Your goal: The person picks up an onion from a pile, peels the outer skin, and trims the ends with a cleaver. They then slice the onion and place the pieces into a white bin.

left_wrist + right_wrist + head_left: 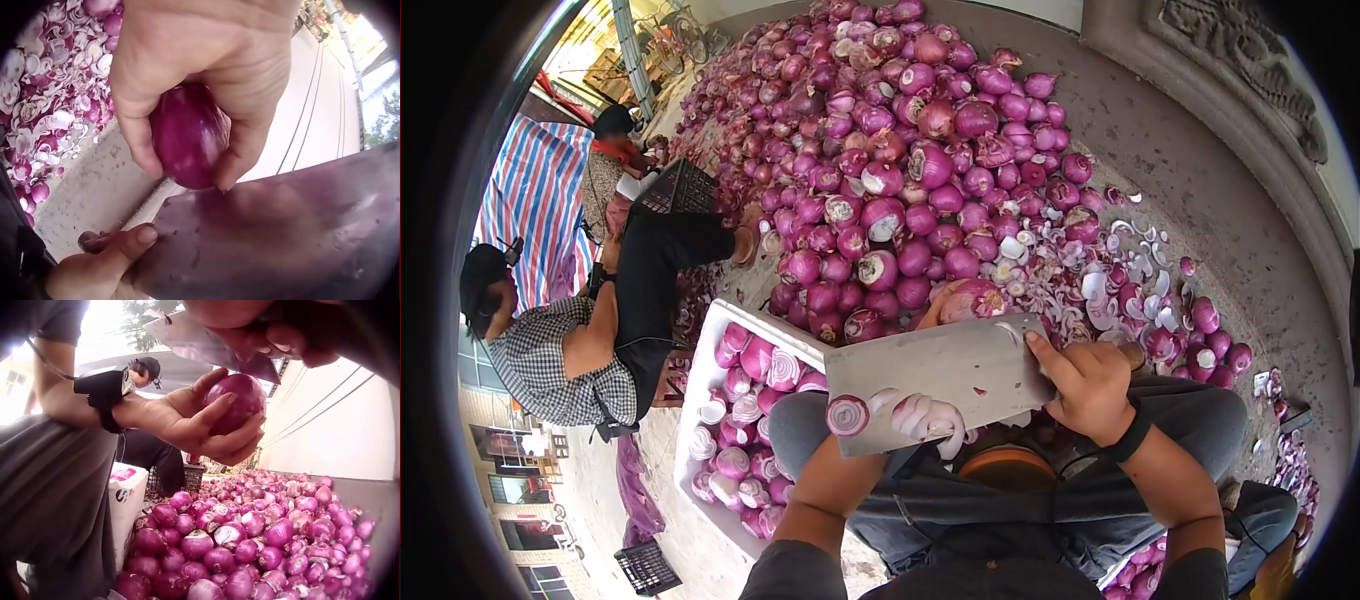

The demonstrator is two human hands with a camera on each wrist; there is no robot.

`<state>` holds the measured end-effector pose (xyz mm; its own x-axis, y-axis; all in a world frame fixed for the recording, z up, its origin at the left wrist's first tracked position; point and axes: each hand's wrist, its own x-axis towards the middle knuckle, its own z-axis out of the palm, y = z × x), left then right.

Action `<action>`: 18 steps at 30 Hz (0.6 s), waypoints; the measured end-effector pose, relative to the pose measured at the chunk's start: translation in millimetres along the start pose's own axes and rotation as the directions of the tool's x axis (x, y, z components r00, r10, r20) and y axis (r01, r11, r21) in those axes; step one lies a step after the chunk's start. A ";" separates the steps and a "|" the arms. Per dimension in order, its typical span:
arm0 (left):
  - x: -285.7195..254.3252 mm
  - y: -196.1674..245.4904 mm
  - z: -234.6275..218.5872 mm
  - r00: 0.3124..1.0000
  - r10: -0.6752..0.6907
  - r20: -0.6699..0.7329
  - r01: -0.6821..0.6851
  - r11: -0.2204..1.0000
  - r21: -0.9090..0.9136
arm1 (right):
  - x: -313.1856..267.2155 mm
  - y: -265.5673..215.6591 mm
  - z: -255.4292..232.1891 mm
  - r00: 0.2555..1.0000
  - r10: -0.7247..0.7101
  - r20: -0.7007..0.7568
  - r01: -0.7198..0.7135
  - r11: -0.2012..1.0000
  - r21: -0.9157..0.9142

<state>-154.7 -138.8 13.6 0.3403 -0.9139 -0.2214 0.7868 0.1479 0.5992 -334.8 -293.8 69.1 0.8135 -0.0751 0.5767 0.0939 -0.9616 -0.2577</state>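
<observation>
In the left wrist view my left hand (200, 47) grips a red onion (190, 140), with fingers and thumb on opposite sides of it. The right wrist view shows the same onion (240, 403) held up above a heap. My right hand (1090, 385) grips the handle of a broad cleaver (940, 365), its index finger laid on the blade. The blade is right beside the onion. From the head view, the cleaver covers most of my left hand. Pale onion slices (925, 415) and a round cut piece (847, 415) show against the lower blade.
A large heap of red onions (920, 160) spreads ahead. Peelings and onion scraps (1115, 285) lie to its right. At my left stands a white box (795, 340) of trimmed onions. Two people sit at the left, near a black crate (675, 188).
</observation>
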 end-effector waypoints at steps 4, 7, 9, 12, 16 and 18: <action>-2.3 -0.4 -1.5 0.999 0.017 0.027 -0.019 0.998 0.063 | -2.8 2.4 4.2 1.000 -0.008 -0.010 0.008 1.000 0.017; -3.1 -0.7 -1.1 0.998 0.027 0.050 -0.032 0.993 0.110 | -5.9 3.3 7.6 1.000 -0.021 -0.016 0.022 0.999 0.025; -2.8 -1.1 0.6 0.997 0.030 0.068 -0.040 0.989 0.142 | -7.1 3.6 6.6 0.999 -0.033 -0.020 0.034 0.999 0.023; -3.0 -0.9 2.4 0.995 0.034 0.094 -0.052 0.980 0.191 | -7.7 3.4 4.2 0.999 -0.035 -0.004 0.035 0.999 0.020; -6.0 0.6 3.6 0.991 0.039 0.128 -0.071 0.965 0.254 | -12.9 8.6 5.6 1.000 -0.017 -0.023 0.017 1.000 0.000; -7.7 1.3 3.7 0.988 0.042 0.146 -0.083 0.955 0.284 | -14.9 11.9 5.5 1.000 -0.002 -0.016 0.002 1.000 -0.003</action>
<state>-158.2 -132.9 19.0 0.2941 -0.9523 -0.0810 0.5771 0.1094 0.8093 -342.6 -302.6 53.2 0.8041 -0.0770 0.5895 0.0938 -0.9627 -0.2537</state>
